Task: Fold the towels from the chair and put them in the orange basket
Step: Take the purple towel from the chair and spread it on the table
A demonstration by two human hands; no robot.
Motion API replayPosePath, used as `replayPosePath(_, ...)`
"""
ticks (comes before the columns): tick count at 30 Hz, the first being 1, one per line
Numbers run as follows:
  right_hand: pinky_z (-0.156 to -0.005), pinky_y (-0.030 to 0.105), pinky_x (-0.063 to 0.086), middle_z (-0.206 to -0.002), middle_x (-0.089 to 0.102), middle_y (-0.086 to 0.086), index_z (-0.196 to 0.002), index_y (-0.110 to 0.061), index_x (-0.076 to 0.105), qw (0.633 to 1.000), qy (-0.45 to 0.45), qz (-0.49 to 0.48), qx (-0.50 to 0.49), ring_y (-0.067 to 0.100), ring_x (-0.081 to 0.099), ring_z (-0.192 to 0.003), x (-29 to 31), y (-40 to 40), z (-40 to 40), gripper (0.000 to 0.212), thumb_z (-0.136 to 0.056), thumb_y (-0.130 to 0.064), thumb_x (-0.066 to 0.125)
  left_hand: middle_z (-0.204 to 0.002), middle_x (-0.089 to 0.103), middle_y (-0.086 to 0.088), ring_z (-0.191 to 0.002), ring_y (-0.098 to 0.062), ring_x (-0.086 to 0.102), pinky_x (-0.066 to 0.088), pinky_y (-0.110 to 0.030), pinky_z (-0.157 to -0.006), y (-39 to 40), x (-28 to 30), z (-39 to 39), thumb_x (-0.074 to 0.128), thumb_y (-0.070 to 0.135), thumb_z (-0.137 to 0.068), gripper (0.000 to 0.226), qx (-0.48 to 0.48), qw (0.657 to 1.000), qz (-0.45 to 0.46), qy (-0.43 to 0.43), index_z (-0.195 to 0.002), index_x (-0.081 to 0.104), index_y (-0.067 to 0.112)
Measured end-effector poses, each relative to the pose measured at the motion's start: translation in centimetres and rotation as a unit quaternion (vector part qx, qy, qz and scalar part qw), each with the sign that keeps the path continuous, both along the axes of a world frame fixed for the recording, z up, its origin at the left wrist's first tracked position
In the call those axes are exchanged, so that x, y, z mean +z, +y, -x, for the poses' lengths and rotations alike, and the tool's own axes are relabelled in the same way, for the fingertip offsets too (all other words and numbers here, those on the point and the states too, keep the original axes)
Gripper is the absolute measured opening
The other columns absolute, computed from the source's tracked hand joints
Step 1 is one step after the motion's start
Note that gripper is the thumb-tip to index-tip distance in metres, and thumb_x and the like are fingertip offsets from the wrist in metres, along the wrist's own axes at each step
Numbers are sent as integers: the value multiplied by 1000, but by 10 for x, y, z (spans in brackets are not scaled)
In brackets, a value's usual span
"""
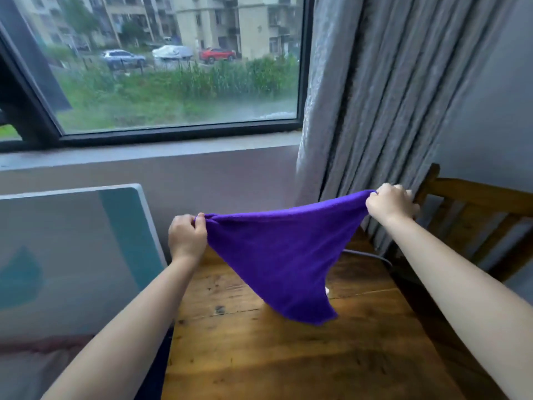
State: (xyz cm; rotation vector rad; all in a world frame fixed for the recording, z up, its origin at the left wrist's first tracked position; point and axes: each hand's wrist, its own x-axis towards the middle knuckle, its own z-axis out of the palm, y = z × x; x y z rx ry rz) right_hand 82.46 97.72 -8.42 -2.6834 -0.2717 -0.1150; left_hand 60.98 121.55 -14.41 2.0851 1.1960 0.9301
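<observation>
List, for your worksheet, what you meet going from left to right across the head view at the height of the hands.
White-framed panel → left hand gripping one corner → purple towel stretched above the wooden table → right hand gripping the other corner → wooden chair.

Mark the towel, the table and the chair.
towel [277,255]: head view, middle of the hanging cloth.
table [259,356]: head view, bare wooden top.
chair [476,197]: head view, top rail of the backrest.
</observation>
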Motion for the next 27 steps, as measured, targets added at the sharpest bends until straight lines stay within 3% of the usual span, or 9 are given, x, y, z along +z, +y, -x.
replayPosePath(5, -102, 39, 38, -129, 52, 24, -118, 6, 54, 980, 186, 60, 37, 37, 48, -123, -48, -28, 2, 33, -90, -6, 40, -106, 63, -29, -103, -38, 56, 43, -34, -82, -17, -45, 24, 40, 21, -97, 40, -61, 958, 102, 259, -91, 64, -11)
replayPosePath(9, -101, 38, 36, -130, 53, 20, -111, -4, 58, 976, 201, 71, 52, 33, 48, -123, -91, -40, 17, 27, -92, -10, 39, -105, 64, -24, -103, -34, 57, 43, -31, -82, -29, -77, 38, 41, 21, -95, 36, -59, 933, 150, 321, -86, 65, -4)
replayPosePath(12, -98, 36, 39, -123, 59, 20, -84, -12, 52, 967, 227, 89, 77, 32, 52, -118, -119, -46, 23, 14, -92, -10, 40, -96, 62, -20, -102, -34, 58, 40, -30, -75, -34, -94, 47, 43, 22, -95, 34, -66, 914, 183, 355, -68, 56, 4)
replayPosePath(15, -101, 40, 41, -111, 68, 17, -68, -13, 51, 948, 275, 133, 85, 31, 55, -115, -152, -50, 30, 21, -88, -8, 47, -94, 60, -15, -96, -32, 58, 41, -29, -74, -40, -115, 59, 44, 24, -94, 31, -75, 882, 216, 411, -81, 61, 2)
replayPosePath(17, -103, 41, 40, -116, 66, 14, -93, -4, 61, 930, 308, 186, 78, 30, 53, -119, -165, -52, 40, 11, -86, -8, 54, -94, 59, -14, -93, -31, 57, 38, -27, -70, -46, -128, 68, 45, 24, -93, 28, -82, 863, 243, 434, -74, 56, 5)
replayPosePath(18, -103, 40, 39, -120, 63, 13, -107, -1, 59, 919, 321, 218, 74, 30, 51, -121, -170, -53, 45, 23, -86, -8, 58, -95, 60, -15, -92, -31, 57, 38, -27, -69, -50, -132, 72, 46, 23, -93, 28, -85, 853, 256, 447, -73, 56, 6)
replayPosePath(20, -103, 39, 36, -127, 59, 12, -119, 1, 54, 896, 344, 270, 82, 29, 49, -124, -180, -52, 49, 34, -87, -10, 59, -107, 63, -18, -100, -32, 59, 45, -32, -78, -55, -140, 77, 47, 24, -92, 29, -78, 836, 276, 467, -90, 64, 1)
replayPosePath(23, -104, 39, 32, -129, 56, 12, -120, -3, 54, 908, 324, 257, 72, 30, 46, -126, -172, -34, 44, 33, -88, -9, 56, -115, 64, -19, -107, -32, 58, 46, -31, -85, -55, -132, 71, 47, 24, -93, 35, -70, 851, 266, 447, -105, 64, -4)
replayPosePath(27, -100, 36, 39, -131, 54, 17, -118, -5, 56, 962, 182, 161, 121, 31, 50, -123, -123, 11, 22, 29, -92, -13, 46, -110, 64, -22, -105, -35, 58, 45, -34, -89, -36, -80, 24, 51, 27, -92, 34, -69, 933, 128, 328, -98, 67, -2)
